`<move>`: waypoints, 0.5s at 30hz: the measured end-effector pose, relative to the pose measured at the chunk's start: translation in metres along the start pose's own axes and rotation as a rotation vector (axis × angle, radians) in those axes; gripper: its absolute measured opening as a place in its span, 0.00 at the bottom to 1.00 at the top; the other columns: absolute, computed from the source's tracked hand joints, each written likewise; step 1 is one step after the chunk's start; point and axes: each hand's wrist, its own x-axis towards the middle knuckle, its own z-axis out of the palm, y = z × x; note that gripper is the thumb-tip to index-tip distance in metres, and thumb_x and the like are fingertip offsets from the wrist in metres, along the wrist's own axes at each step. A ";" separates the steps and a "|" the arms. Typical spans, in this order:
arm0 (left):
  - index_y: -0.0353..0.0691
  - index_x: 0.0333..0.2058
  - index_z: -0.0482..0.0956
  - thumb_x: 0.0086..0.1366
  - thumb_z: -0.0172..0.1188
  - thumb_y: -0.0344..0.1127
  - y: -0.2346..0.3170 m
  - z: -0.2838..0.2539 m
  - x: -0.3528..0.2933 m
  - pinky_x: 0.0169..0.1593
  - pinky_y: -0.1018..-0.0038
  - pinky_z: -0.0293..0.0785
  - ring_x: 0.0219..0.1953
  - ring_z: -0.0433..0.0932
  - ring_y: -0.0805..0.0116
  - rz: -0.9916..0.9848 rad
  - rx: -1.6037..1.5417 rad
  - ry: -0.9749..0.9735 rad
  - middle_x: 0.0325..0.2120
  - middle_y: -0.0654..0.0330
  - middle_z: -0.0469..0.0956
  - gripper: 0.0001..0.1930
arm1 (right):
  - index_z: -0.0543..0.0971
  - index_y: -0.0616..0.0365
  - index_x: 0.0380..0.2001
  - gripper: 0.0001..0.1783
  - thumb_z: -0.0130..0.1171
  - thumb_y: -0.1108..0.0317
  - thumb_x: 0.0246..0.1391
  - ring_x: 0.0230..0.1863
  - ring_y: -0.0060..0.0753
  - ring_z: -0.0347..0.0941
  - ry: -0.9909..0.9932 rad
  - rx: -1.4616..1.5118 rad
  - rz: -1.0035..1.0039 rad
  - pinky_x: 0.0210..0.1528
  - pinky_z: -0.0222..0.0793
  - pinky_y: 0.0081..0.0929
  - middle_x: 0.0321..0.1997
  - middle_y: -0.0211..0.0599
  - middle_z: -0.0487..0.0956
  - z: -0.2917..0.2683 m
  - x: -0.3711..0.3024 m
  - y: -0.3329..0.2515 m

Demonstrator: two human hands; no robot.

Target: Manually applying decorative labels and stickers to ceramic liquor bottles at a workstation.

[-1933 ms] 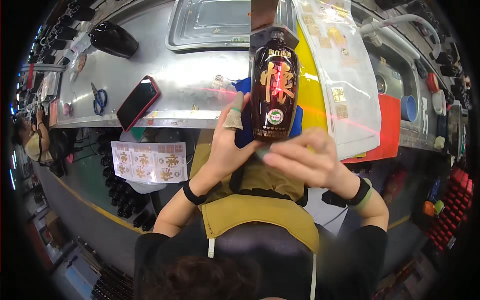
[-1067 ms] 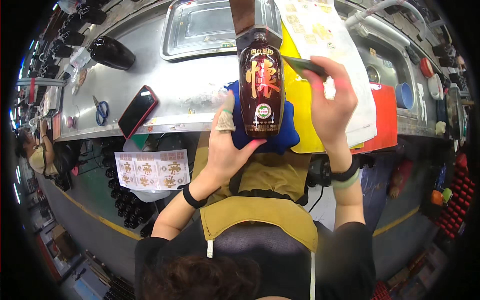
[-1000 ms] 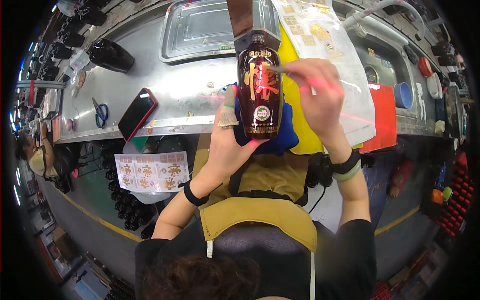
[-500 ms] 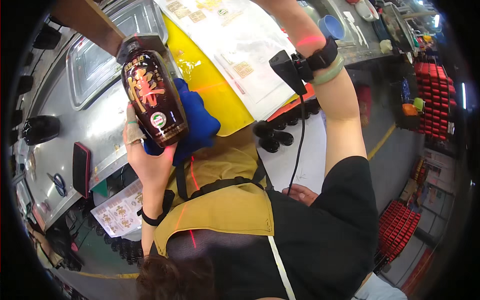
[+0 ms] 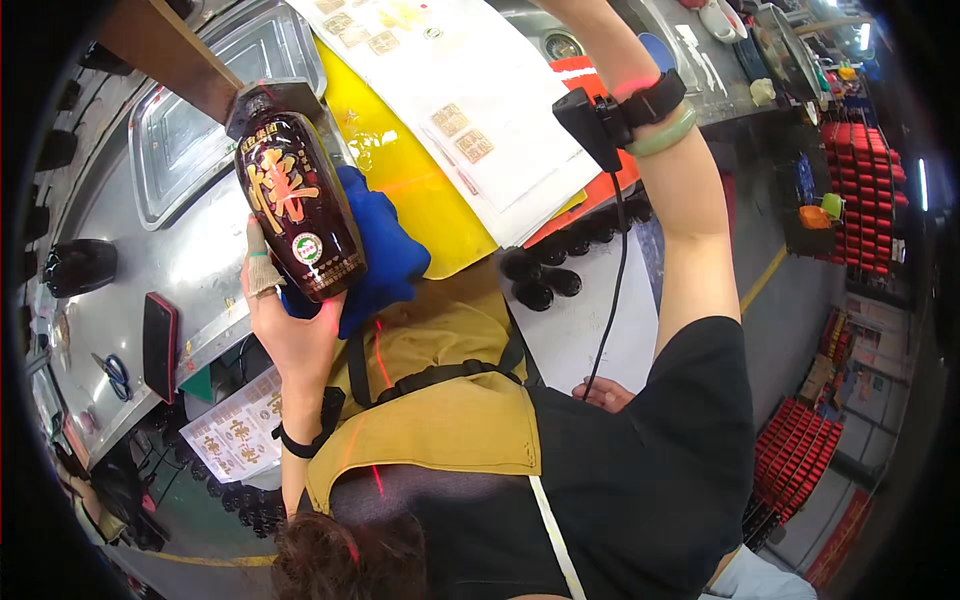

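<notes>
My left hand (image 5: 290, 325) wraps round the base of a dark brown glossy bottle (image 5: 318, 220) with gold and red lettering and a round green-and-white label. A fabric wrap covers one of its fingers. The bottle lies tilted, its neck end in a dark holder (image 5: 292, 97) at the end of a wooden beam (image 5: 165, 45). A blue cloth (image 5: 385, 245) bunches beneath and beside it. Beyond the strapped wrist camera, my right hand (image 5: 597, 38) reaches over the far edge of the picture, its fingers out of sight. White sheets (image 5: 535, 150) with gold square prints lie beside that arm.
Under the sheets are a yellow mat (image 5: 445, 235) and an orange one (image 5: 590, 205). Left are a clear tray (image 5: 160, 195), scissors (image 5: 115, 378), a red-edged black case (image 5: 160, 345) and a dark bottle (image 5: 80, 268). Another person's hand (image 5: 608, 394) shows near my right sleeve.
The printed sheets have shifted, and two gold squares show near their right side instead of one. My right arm has moved slightly right. The left hand stays round the bottle.
</notes>
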 end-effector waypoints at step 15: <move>0.30 0.69 0.63 0.48 0.75 0.25 -0.004 0.000 -0.001 0.67 0.65 0.62 0.63 0.72 0.57 -0.043 -0.053 -0.033 0.65 0.48 0.71 0.48 | 0.81 0.61 0.48 0.14 0.64 0.74 0.59 0.44 0.27 0.79 -0.287 -0.014 0.123 0.47 0.73 0.26 0.47 0.39 0.84 -0.011 -0.071 -0.049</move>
